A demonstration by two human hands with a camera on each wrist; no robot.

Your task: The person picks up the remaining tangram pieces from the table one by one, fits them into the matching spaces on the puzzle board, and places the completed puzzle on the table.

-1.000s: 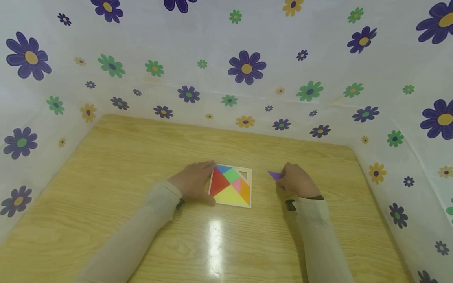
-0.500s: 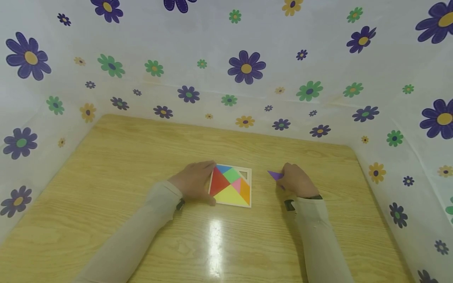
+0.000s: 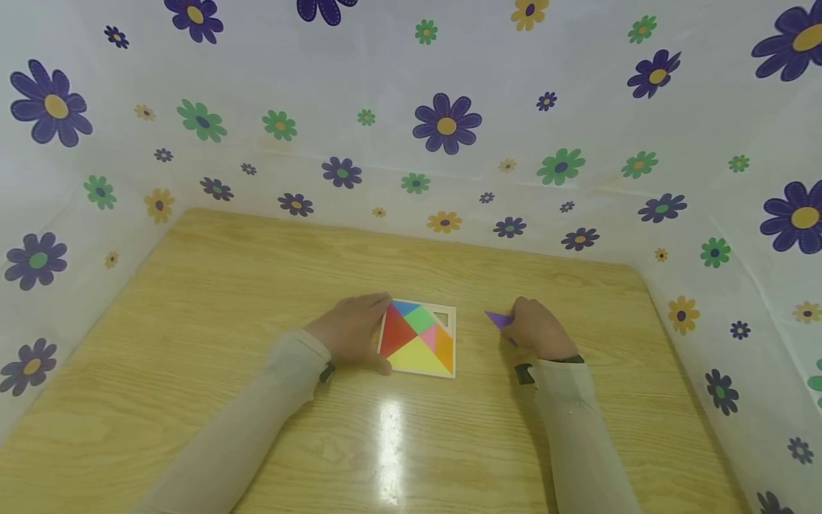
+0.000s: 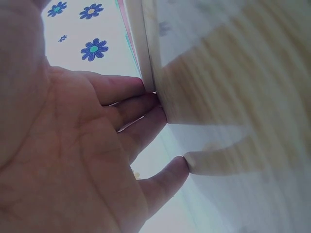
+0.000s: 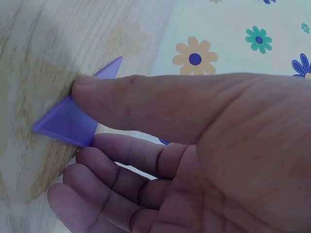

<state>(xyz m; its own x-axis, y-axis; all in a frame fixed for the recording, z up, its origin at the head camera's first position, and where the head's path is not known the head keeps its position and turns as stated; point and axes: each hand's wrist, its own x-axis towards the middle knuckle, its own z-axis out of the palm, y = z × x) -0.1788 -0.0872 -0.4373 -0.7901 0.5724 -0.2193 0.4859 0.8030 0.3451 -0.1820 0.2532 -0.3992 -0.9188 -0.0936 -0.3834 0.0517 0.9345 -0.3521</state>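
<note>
A square wooden tangram tray (image 3: 454, 346) lies mid-table, filled with red, blue, green, pink, orange and yellow tiles. A triangular recess (image 3: 444, 318) near its far right corner shows bare wood. My left hand (image 3: 349, 330) holds the tray's left side, thumb at the near corner and index finger at the far one. In the left wrist view, fingertips (image 4: 150, 104) meet the tray's edge low against the tabletop. To the right of the tray, my right hand (image 3: 542, 328) pinches a purple triangle tile (image 5: 68, 121) between thumb and index finger, close over the table.
The wood-grain table (image 3: 308, 442) carries a bright light reflection near its front. A white flower-printed cloth (image 3: 385, 71) rises like walls behind the table and along both sides. Bare tabletop separates the tray from my right hand.
</note>
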